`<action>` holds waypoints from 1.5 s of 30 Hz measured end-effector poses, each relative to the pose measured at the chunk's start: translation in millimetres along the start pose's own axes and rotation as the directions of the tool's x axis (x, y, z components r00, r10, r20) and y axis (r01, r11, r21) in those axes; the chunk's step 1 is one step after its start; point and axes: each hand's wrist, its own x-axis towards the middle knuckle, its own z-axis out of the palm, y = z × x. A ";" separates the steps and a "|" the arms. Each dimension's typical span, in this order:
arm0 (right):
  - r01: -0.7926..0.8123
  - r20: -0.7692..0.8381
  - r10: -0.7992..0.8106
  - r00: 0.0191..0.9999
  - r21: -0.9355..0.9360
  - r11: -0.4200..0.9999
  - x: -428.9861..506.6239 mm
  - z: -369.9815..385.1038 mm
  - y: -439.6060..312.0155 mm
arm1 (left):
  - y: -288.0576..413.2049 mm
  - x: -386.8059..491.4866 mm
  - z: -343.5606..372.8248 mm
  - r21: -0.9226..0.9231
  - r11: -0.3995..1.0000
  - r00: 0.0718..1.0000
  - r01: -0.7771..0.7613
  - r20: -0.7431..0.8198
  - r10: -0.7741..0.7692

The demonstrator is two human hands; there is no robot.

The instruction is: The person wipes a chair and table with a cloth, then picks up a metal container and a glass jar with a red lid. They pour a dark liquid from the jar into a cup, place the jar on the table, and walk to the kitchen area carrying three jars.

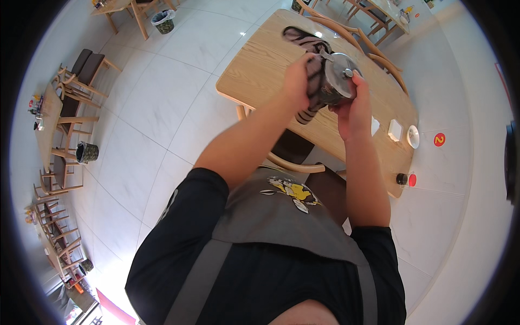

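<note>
I hold a glass jar with a round metal lid (338,73) above the wooden table. The lid has a small knob, and a metal piece sticks out at its edge. My left hand (298,81) presses a striped cloth (315,79) against the jar's left side. One end of the cloth stretches away over the table, and another hangs below the jar. On the other side, my right hand (357,105) grips the jar, thumb near the lid's knob. What the jar contains cannot be made out.
The wooden table (252,73) bears a white box (395,130), a white bowl (412,137) and a small dark jar (401,179) beside a red-topped one (412,180) by the wall. A chair (296,164) stands before me, more chairs (365,44) behind the table. A wastebasket (163,22) stands farther off.
</note>
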 end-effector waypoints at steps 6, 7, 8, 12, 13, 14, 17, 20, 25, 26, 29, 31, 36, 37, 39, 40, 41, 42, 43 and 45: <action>-0.017 -0.131 0.034 0.991 0.132 0.991 9.1 12.8 10.0 | -19.3 0.3 -9.6 -0.206 0.979 0.997 0.008 0.075 0.008; 0.004 -0.129 0.017 0.991 0.161 0.987 9.8 15.2 13.1 | -29.8 -2.8 -12.0 -0.185 0.981 0.998 -0.061 0.001 0.062; 0.032 -0.164 -0.002 0.986 0.179 0.983 10.4 17.8 16.2 | -39.7 -6.7 -14.3 -0.168 0.980 0.993 -0.110 -0.062 0.101; 0.023 -0.119 -0.017 0.993 0.051 0.998 6.8 15.6 15.4 | -51.5 -21.0 -23.8 -0.190 0.975 0.989 -0.116 -0.112 0.096; 0.011 -0.142 -0.013 0.990 -0.013 1.000 4.1 14.9 15.3 | -48.8 -23.6 -25.6 -0.207 0.973 0.990 -0.099 -0.122 0.075; 0.043 -0.111 -0.047 0.993 -0.042 0.998 2.1 14.7 15.1 | -44.9 -25.0 -26.9 -0.200 0.977 0.994 -0.075 -0.092 0.058; 0.119 -0.057 -0.127 0.990 -0.118 0.986 -2.6 13.0 13.8 | -30.2 -24.9 -30.9 -0.234 0.971 0.989 0.044 0.145 -0.010; 0.166 0.006 -0.168 0.986 -0.168 0.972 -2.1 11.7 13.2 | -21.5 -23.7 -34.5 -0.137 0.990 0.953 -0.025 0.296 0.065; 0.218 -0.024 -0.224 0.974 -0.146 0.965 2.4 7.9 16.5 | -19.4 -25.3 -39.2 -0.112 0.994 0.965 -0.001 0.259 0.030; 0.224 -0.025 -0.230 0.973 -0.135 0.965 2.2 6.9 18.2 | -18.0 -25.1 -40.4 -0.083 0.996 0.979 0.012 0.203 0.005; 0.256 -0.019 -0.260 0.965 -0.131 0.958 1.8 3.4 23.8 | -13.0 -20.1 -44.0 -0.019 0.999 0.990 0.028 0.139 -0.025; 0.303 0.003 -0.306 0.952 -0.149 0.941 2.9 2.9 28.3 | -10.0 -12.3 -46.5 0.031 0.999 0.997 0.018 0.073 -0.020; 0.285 -0.079 -0.313 0.947 -0.247 0.926 4.7 3.0 45.4 | -8.4 9.5 -60.2 0.389 0.919 0.974 -0.055 -0.182 0.135; 0.279 -0.097 -0.313 0.945 -0.263 0.923 3.4 2.4 49.5 | -8.4 12.5 -64.5 0.457 0.888 0.970 -0.048 -0.192 0.151; 0.206 -0.138 -0.265 0.954 -0.341 0.917 2.1 -1.9 56.5 | -8.6 20.8 -73.1 0.589 0.807 0.979 -0.054 -0.129 0.160; 0.175 -0.179 -0.260 0.949 -0.388 0.905 2.1 -7.4 57.3 | -9.4 23.7 -78.0 0.580 0.814 0.988 -0.033 -0.103 0.113; 0.171 -0.179 -0.239 0.954 -0.328 0.929 1.8 -12.5 58.7 | -10.1 29.3 -81.3 0.615 0.787 0.992 0.046 -0.123 0.037; 0.175 -0.182 -0.230 0.956 -0.273 0.946 1.2 -15.9 62.0 | -11.2 34.2 -84.0 0.646 0.757 0.993 0.097 -0.109 -0.034; 0.210 -0.166 -0.245 0.955 -0.204 0.956 -0.1 -20.4 65.1 | -14.3 39.2 -85.3 0.678 0.721 0.990 0.141 -0.100 -0.100; 0.205 -0.281 -0.260 0.924 -0.209 0.956 -2.4 -26.1 72.7 | -22.1 46.5 -84.8 0.707 0.660 0.965 0.254 -0.142 -0.219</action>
